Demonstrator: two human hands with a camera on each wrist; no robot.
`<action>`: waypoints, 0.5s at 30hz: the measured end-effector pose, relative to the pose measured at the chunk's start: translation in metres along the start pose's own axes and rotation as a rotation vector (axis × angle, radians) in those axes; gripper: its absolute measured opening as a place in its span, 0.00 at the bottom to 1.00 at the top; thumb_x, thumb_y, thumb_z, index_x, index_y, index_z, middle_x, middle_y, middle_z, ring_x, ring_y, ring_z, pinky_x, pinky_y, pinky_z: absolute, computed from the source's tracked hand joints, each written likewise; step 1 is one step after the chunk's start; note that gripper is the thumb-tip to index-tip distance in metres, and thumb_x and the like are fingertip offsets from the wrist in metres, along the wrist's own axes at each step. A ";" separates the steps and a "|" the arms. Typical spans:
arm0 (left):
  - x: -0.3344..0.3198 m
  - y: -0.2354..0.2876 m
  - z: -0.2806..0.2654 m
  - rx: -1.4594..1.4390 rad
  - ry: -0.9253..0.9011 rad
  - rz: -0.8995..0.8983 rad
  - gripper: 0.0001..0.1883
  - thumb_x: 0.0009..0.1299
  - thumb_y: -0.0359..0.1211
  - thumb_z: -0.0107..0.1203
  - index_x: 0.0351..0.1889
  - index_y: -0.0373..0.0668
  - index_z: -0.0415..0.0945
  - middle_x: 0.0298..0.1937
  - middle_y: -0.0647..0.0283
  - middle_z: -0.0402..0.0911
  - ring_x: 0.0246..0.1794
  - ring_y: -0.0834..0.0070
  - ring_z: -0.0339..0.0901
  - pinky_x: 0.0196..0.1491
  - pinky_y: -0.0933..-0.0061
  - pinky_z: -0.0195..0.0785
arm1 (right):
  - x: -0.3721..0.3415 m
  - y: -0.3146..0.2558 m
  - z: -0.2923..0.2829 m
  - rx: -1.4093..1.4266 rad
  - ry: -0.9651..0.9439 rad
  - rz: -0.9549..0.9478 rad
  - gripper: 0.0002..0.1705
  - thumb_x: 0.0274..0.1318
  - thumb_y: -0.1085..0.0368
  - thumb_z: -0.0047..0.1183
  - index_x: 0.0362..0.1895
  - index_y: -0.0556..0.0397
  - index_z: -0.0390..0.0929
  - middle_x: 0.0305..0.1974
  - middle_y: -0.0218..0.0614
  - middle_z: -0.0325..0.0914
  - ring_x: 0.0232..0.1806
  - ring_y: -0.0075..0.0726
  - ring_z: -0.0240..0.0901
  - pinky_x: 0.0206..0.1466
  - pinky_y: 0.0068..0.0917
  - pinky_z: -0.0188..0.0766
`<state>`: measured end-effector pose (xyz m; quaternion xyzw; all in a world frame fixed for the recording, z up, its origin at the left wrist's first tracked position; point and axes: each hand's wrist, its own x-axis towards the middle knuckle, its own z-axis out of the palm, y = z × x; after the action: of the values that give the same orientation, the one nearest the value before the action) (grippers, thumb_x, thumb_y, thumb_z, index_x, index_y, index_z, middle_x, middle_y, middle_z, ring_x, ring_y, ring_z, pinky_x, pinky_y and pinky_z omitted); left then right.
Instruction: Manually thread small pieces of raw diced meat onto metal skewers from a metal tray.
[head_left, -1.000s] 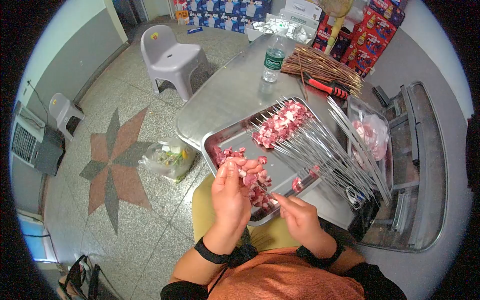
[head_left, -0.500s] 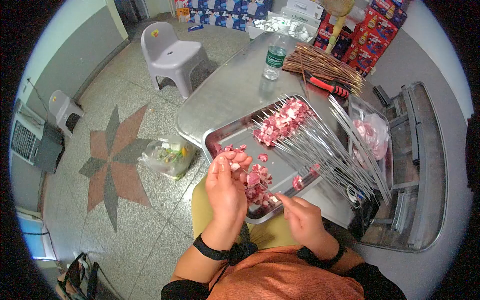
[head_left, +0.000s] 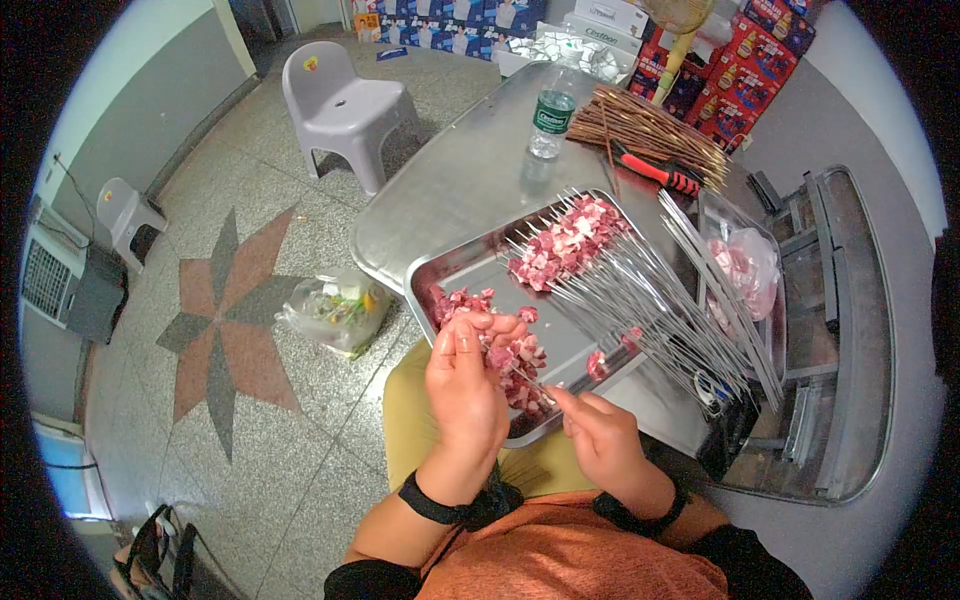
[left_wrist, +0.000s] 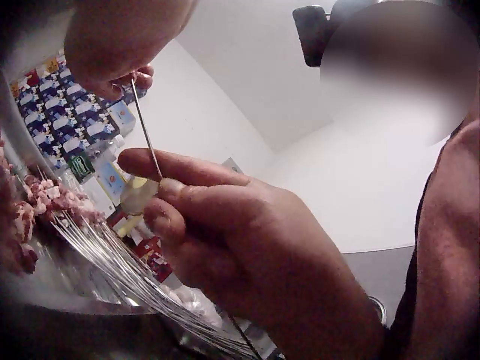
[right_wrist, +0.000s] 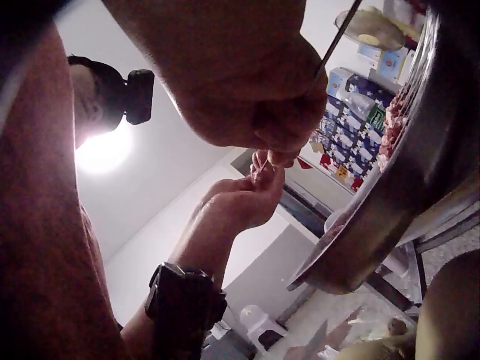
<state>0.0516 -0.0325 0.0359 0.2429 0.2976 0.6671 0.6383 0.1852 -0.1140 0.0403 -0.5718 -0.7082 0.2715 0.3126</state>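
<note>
My right hand pinches a thin metal skewer between thumb and forefinger. The skewer points across to my left hand, whose curled fingers hold a small piece of meat at its tip, mostly hidden by the fingers. Both hands are over the near edge of a steel tray. Loose chunks of raw meat lie in the tray under and beside the left hand. Along its far side are meat-loaded skewers, their bare metal ends fanning toward the right.
Right of the tray are loose flat skewers and a plastic bag of meat. A water bottle, a bundle of brown sticks and a red-handled tool stand or lie farther back. A bag of scraps is on the floor.
My left hand dipped slightly left, showing a pale piece of meat in its fingers, then came back toward the skewer tip. The right hand stays nearly in place.
</note>
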 end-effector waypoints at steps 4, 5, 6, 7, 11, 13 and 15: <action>-0.005 -0.001 0.003 -0.042 0.044 -0.082 0.13 0.73 0.37 0.39 0.37 0.37 0.68 0.35 0.56 0.76 0.36 0.68 0.75 0.44 0.67 0.69 | -0.001 0.006 0.007 0.068 0.044 -0.005 0.23 0.50 0.76 0.44 0.53 0.54 0.69 0.29 0.45 0.71 0.28 0.49 0.70 0.31 0.35 0.68; -0.004 -0.001 0.004 -0.042 0.043 -0.081 0.13 0.73 0.37 0.39 0.37 0.37 0.68 0.35 0.56 0.76 0.36 0.68 0.75 0.44 0.67 0.69 | -0.001 0.007 0.008 0.068 0.045 -0.006 0.23 0.50 0.76 0.44 0.53 0.54 0.69 0.29 0.45 0.71 0.28 0.49 0.70 0.31 0.35 0.68; -0.004 -0.002 0.005 -0.041 0.052 -0.072 0.13 0.73 0.38 0.39 0.36 0.37 0.68 0.34 0.56 0.76 0.36 0.68 0.75 0.43 0.68 0.69 | -0.001 0.008 0.009 0.073 0.046 -0.014 0.22 0.50 0.76 0.43 0.53 0.55 0.69 0.28 0.45 0.70 0.27 0.48 0.70 0.31 0.34 0.68; -0.004 -0.002 0.005 -0.040 0.061 -0.063 0.13 0.73 0.38 0.39 0.35 0.38 0.68 0.33 0.56 0.76 0.35 0.68 0.75 0.43 0.68 0.69 | -0.001 0.009 0.009 0.078 0.046 -0.022 0.22 0.50 0.76 0.43 0.52 0.55 0.69 0.28 0.44 0.70 0.26 0.47 0.69 0.31 0.34 0.68; -0.007 -0.004 0.006 -0.049 0.017 -0.082 0.14 0.73 0.39 0.39 0.34 0.38 0.68 0.31 0.57 0.76 0.33 0.69 0.75 0.41 0.69 0.69 | 0.000 0.012 0.010 0.124 0.047 -0.016 0.21 0.50 0.76 0.42 0.51 0.57 0.70 0.26 0.43 0.69 0.25 0.42 0.69 0.29 0.32 0.68; -0.009 -0.005 0.010 -0.067 0.035 -0.099 0.14 0.73 0.39 0.39 0.33 0.39 0.67 0.30 0.57 0.76 0.31 0.70 0.75 0.40 0.69 0.69 | -0.001 0.016 0.011 0.203 0.048 0.006 0.20 0.51 0.76 0.41 0.50 0.57 0.71 0.24 0.41 0.69 0.24 0.36 0.68 0.28 0.28 0.67; -0.011 -0.007 0.011 -0.055 0.017 -0.078 0.14 0.73 0.39 0.39 0.33 0.39 0.67 0.30 0.57 0.76 0.31 0.70 0.75 0.40 0.69 0.69 | -0.002 0.018 0.013 0.231 0.055 0.018 0.19 0.51 0.76 0.41 0.50 0.58 0.71 0.24 0.40 0.69 0.23 0.34 0.68 0.28 0.27 0.67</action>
<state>0.0648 -0.0422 0.0396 0.2077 0.2938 0.6517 0.6677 0.1869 -0.1129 0.0179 -0.5458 -0.6580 0.3383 0.3933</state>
